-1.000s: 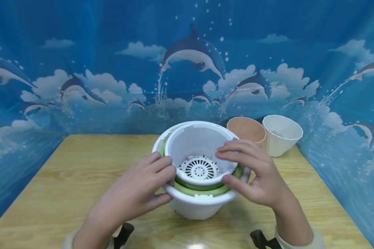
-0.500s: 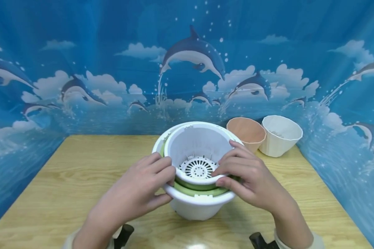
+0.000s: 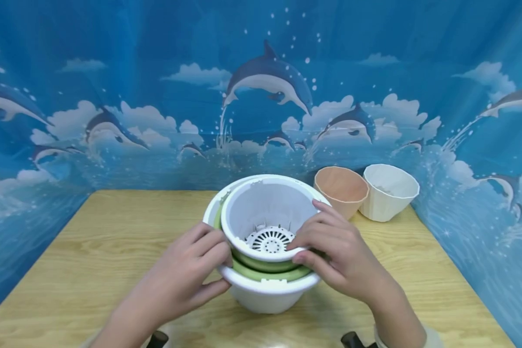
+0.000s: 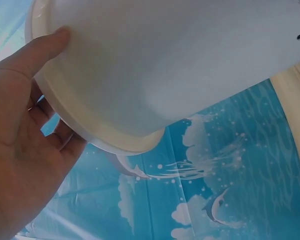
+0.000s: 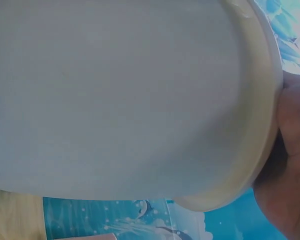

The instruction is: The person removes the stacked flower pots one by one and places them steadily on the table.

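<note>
A large white flowerpot [image 3: 267, 300] stands at the front middle of the table in the head view. Nested in it are a green pot [image 3: 254, 273] and a smaller white pot [image 3: 261, 205] with a slotted disc [image 3: 271, 240] at its bottom. My left hand [image 3: 195, 268] grips the outer pot's left rim, thumb underneath and fingers over the top. At the front right, my right hand [image 3: 337, 249] pinches the inner white pot's rim, fingertips inside and thumb outside. The left wrist view shows the left thumb [image 4: 52, 44] on the outer pot's wall.
Behind and to the right stand a terracotta-coloured pot [image 3: 341, 185] and a cream pot [image 3: 389, 191], side by side. A wooden table [image 3: 126, 232] lies beneath everything. The dolphin-printed curtain [image 3: 165, 106] surrounds its back and sides.
My right hand's spread fingers have drawn in and now pinch the inner pot's rim. The nested pots have shifted slightly left and nearer to me, with the left hand still gripping the outer rim.
</note>
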Action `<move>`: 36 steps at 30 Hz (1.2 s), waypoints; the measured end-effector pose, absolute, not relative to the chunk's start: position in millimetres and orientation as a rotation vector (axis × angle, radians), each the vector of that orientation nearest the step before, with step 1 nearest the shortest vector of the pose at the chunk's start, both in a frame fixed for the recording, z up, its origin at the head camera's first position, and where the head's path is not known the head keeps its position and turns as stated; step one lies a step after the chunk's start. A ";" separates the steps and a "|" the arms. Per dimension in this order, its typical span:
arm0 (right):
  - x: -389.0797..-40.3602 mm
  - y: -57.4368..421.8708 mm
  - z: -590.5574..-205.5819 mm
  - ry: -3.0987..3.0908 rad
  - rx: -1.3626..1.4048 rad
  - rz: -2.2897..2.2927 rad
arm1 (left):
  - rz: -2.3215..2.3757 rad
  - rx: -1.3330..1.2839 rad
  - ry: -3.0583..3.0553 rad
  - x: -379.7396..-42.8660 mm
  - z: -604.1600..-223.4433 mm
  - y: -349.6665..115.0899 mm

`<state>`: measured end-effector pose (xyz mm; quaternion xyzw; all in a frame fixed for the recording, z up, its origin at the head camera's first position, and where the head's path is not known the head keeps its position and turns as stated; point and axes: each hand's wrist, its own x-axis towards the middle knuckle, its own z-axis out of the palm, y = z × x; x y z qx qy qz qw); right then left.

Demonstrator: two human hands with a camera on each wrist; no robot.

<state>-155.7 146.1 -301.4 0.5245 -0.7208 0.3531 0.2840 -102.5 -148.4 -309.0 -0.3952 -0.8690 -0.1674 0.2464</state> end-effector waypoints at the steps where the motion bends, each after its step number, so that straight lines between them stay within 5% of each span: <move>1: -155.1 144.7 -301.8 -1.926 1.405 0.945 | -0.461 -1.080 -2.364 -101.3 -310.2 -150.0; 19: -149.1 121.8 -305.7 -1.879 1.384 1.014 | -0.493 -1.083 -2.386 -93.2 -309.5 -165.2; 36: -177.8 100.4 -310.0 -1.950 1.454 1.048 | -0.492 -0.961 -2.408 -99.6 -305.9 -183.3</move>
